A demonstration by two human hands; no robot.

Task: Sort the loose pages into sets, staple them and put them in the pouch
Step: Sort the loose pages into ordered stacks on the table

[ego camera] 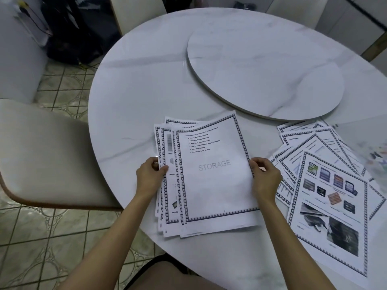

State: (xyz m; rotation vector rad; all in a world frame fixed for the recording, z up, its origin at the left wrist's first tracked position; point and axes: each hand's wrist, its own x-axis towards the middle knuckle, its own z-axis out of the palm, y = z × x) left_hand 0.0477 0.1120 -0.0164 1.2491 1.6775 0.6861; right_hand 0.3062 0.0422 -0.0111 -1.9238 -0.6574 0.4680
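A loose stack of printed pages [211, 185] with chequered borders lies in front of me on the round white table [146, 80]; the top sheet reads STORAGE. My left hand [149, 177] grips the stack's left edge, thumb on top. My right hand [265, 178] pinches the right edge of the top sheets. A second, fanned spread of pages [326, 185] lies to the right, its top sheet showing colour pictures. A clear plastic pouch [368, 141] rests at the far right, partly over those pages. No stapler is in view.
A round white turntable [266, 74] sits on the table behind the pages. A beige chair [41, 155] stands to the left of the table, above a tiled floor. Dark bags [73, 34] lie on the floor at the back left.
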